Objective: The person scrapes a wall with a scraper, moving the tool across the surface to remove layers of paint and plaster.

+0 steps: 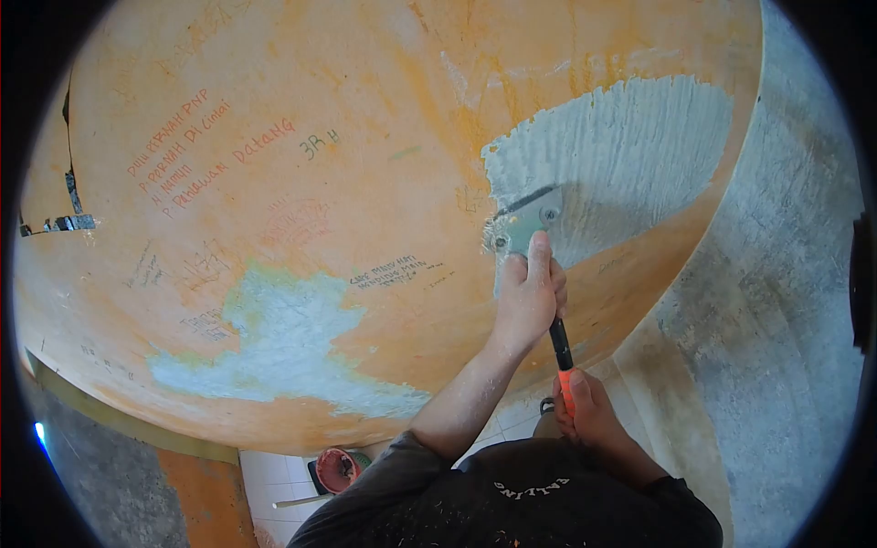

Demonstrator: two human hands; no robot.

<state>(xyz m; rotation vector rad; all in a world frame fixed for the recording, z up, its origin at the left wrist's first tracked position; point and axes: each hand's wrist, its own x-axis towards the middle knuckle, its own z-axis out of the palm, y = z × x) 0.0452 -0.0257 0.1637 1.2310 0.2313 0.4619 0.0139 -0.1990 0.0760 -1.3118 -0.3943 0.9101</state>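
Observation:
A long-handled scraper [524, 232] rests with its wide blade against an orange-painted wall [384, 164]. My left hand [530, 294] is closed round the scraper just below its head, the thumb pointing up toward the blade. Lower down, my right hand [587, 409] grips the orange end of the black handle [561, 347]. The blade lies at the left part of a large bare grey patch [630, 146], where the paint is gone and the edge is ragged. Another bare, pale bluish patch [292, 329] shows at the lower left of the wall.
Handwriting in red and dark ink [210, 155] covers parts of the orange paint. A reddish round container [338, 470] stands on white floor tiles [274, 470] below the wall. Grey concrete-like surface [776, 274] runs along the right, and dark cracks or gaps [71, 196] mark the far left.

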